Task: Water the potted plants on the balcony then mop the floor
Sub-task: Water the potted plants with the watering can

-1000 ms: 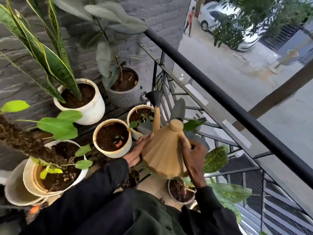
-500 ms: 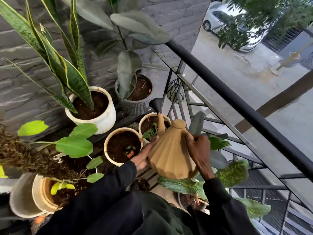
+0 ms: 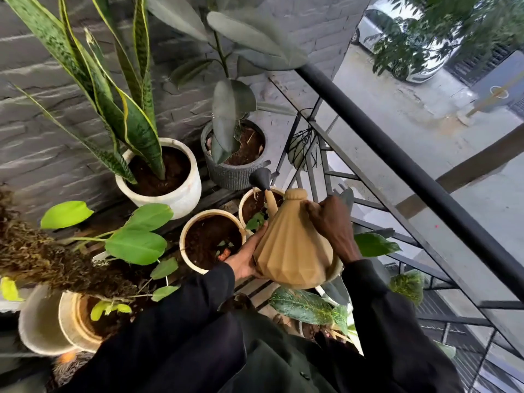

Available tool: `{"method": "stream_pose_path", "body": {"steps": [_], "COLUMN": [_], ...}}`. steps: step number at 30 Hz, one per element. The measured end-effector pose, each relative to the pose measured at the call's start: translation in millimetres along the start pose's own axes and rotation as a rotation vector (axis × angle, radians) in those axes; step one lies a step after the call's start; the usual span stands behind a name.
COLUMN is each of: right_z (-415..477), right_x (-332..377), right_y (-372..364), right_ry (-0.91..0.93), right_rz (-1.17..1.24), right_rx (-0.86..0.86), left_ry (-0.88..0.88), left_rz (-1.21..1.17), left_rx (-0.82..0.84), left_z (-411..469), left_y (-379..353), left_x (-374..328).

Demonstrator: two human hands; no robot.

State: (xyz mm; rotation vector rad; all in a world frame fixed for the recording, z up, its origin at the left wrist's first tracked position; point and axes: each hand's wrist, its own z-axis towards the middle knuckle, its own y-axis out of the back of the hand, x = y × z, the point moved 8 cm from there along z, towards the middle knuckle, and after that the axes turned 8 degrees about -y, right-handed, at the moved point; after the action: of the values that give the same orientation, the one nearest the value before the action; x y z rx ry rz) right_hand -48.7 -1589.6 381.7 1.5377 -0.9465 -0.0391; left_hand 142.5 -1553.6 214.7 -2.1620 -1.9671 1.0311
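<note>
A tan ribbed watering can [image 3: 292, 251] with a dark funnel rose [image 3: 260, 178] is held above the pots. My right hand [image 3: 330, 225] grips its handle near the top. My left hand [image 3: 246, 258] supports its lower left side with straight fingers. The spout points over a small cream pot [image 3: 249, 199] with a seedling. Beside that stands another cream pot [image 3: 187, 231] of dark soil. Behind are a snake plant in a white pot [image 3: 181, 194] and a rubber plant in a grey ribbed pot [image 3: 226, 174].
A black balcony railing [image 3: 397, 154] runs diagonally on the right, with the street and a white car far below. A grey brick wall [image 3: 34, 109] backs the pots. More pots [image 3: 39, 324] and broad leaves [image 3: 136, 245] crowd the lower left.
The view has shifted so the pots sit further right and lower. Both hands keep their hold on the watering can, with its spout still over the small cream pot.
</note>
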Motion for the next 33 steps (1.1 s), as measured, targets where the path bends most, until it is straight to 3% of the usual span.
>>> {"method": "stream_pose_path", "body": {"steps": [6, 33], "right_z": [9, 27], "right_x": [16, 18], "right_y": [-4, 1], "right_ry": [-0.015, 0.001], "right_rz": [-0.106, -0.131], "right_rx": [0.007, 0.039], "left_ry": [0.059, 0.063], "left_rz": [-0.032, -0.022], "left_rx": [-0.015, 0.009], "left_z": [5, 6], "left_y": [4, -7], "left_x": [2, 2]}}
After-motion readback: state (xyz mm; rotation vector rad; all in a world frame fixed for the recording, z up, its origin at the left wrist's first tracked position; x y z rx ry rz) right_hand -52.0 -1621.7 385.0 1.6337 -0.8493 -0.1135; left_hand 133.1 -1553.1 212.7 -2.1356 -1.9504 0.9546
